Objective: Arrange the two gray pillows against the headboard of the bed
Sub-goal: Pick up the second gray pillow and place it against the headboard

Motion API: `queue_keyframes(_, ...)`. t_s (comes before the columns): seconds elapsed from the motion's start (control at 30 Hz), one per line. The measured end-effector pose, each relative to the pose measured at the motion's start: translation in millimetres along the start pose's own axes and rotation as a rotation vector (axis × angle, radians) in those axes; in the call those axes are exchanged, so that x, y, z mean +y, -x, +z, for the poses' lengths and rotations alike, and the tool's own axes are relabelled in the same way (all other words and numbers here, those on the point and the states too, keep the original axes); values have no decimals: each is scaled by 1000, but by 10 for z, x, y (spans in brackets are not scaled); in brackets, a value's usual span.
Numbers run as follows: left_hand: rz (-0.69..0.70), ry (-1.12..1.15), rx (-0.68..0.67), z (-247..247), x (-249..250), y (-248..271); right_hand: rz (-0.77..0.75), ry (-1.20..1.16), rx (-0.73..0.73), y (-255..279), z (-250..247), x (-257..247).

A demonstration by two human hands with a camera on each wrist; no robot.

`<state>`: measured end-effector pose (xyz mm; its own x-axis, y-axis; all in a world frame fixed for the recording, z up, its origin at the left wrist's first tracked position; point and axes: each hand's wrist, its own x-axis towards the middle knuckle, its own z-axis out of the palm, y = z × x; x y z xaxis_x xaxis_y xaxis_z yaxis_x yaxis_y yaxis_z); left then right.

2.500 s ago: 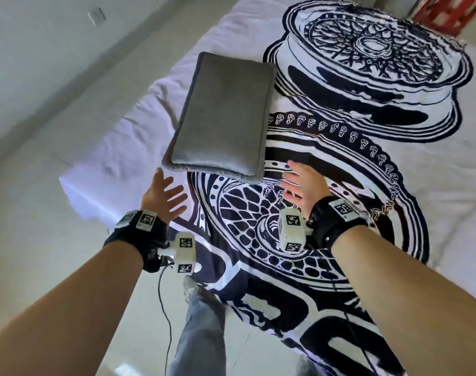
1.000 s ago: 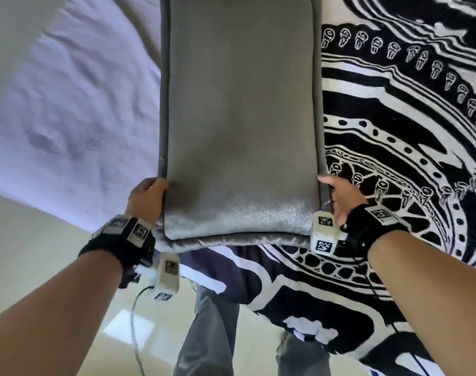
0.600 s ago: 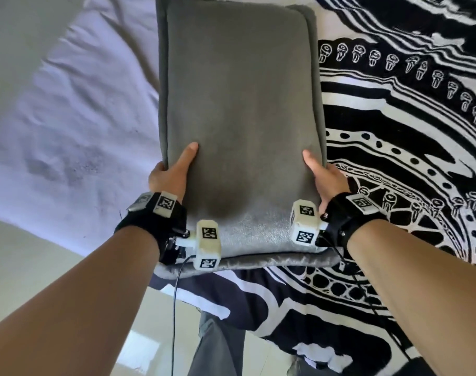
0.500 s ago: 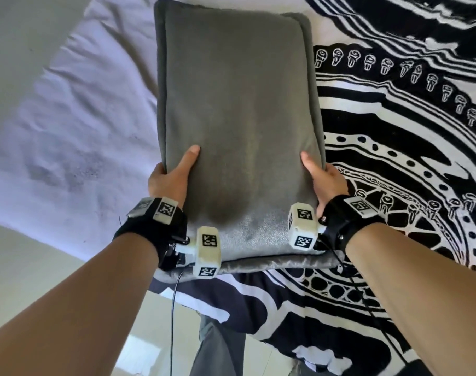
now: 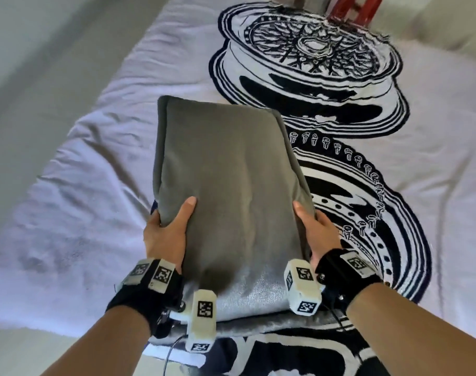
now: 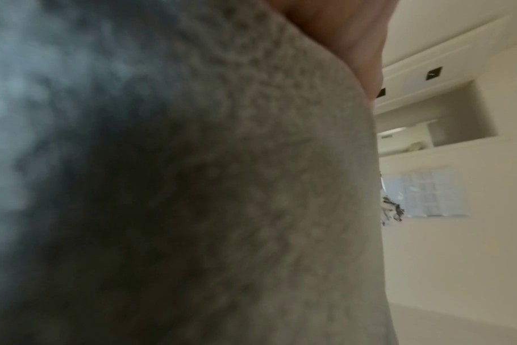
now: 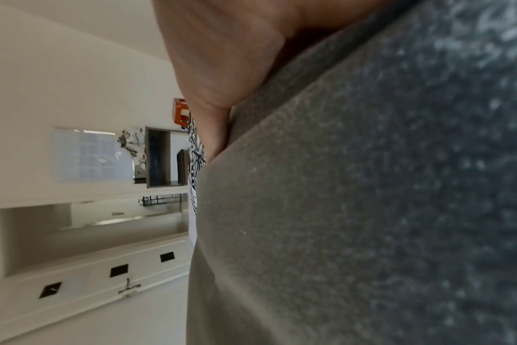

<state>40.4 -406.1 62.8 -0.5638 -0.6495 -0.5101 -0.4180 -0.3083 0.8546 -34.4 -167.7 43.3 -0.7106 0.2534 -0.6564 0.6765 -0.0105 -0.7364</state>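
The top gray pillow [image 5: 228,185] is clasped at both sides by the left hand [image 5: 165,234] and right hand [image 5: 317,232], ready for carrying to the headboard.

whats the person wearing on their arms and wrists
Bare forearms, no sleeves. Each wrist has a black strap: left wrist strap, right wrist strap. White blocks printed with black square tag markers sit on both. A thin dark cable hangs from the left one.

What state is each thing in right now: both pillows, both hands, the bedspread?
Top gray pillow: gripped at both side edges.
Lower gray pillow: flat on the bed, under the top one.
Left hand: grips left edge.
Right hand: grips right edge.
Bedspread: spread flat, lightly wrinkled.
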Motion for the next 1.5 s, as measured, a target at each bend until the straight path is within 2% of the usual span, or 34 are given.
queue_keyframes(0.13, 19, -36, -96, 242, 321, 460, -13, -83, 74, 394, -565, -318)
queue_keyframes(0.4, 133, -100, -298, 1031, 960, 1441, -67, -282, 226, 1073, -1780, -966)
queue_keyframes(0.63, 232, -154, -430, 1812, 1043, 2630, -134, -420, 373, 1611, -3139, -1170)
queue_keyframes(0.77, 274, -201, -496, 2296, 877, 3405, -143, -486, 405, 1817, -4047, -1053)
queue_keyframes(0.9, 291, -208, -574, 2883, 429, 4415, -158, -563, 464, 1984, -5258, -773)
queue_keyframes(1.13, 251, -257, -679, 3656, -295, 5770, -157, -595, 625, 2089, -6905, -371)
queue_keyframes(1.3, 234, -304, -743, 4049, -553, 6300, -117, -643, 679, 2020, -7558, -136)
queue_keyframes(1.5, 215, -338, -784, 4465, -908, 6428, -73, -593, 759, 1863, -7924, 58)
